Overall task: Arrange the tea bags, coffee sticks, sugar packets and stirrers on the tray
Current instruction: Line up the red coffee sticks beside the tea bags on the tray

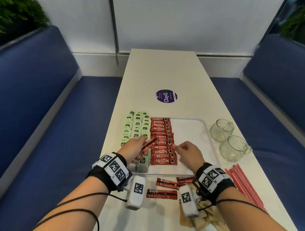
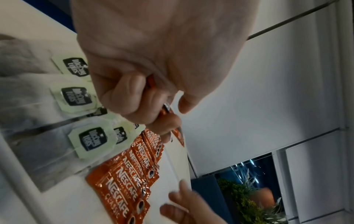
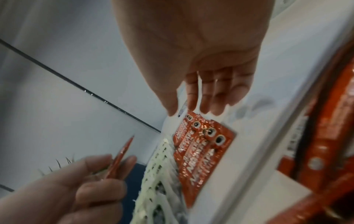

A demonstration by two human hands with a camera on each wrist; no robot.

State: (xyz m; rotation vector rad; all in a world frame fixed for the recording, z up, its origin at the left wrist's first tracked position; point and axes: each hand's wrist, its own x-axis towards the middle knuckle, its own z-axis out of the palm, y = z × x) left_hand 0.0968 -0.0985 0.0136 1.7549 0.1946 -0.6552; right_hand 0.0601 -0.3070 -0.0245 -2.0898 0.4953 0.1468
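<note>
1. While the white tray (image 1: 207, 137) already carries two finished groups, its right half is bare, so I judge the task roughly half done.
2. On the tray's left side the green-tagged tea bags (image 1: 136, 127) lie in neat columns, and just beside them the red Nescafe coffee sticks (image 1: 162, 141) form one overlapping column.
3. Waiting on the table to the right of the tray, the red stirrers (image 1: 242, 184) are not yet placed.
4. Near the table's front edge, partly hidden under the right wrist, the brown sugar packets (image 1: 205, 222) are also not yet placed.
5. Between the wrists, a few loose coffee sticks (image 1: 161, 193) lie on the table, off the tray.
6. Over the tea bags, the left hand (image 1: 136, 148) curls its fingers round one coffee stick (image 1: 148, 145).
7. Over the coffee column, the right hand (image 1: 188, 154) is loosely curled with its fingertips close together; whether it holds anything, I cannot tell.
</note>
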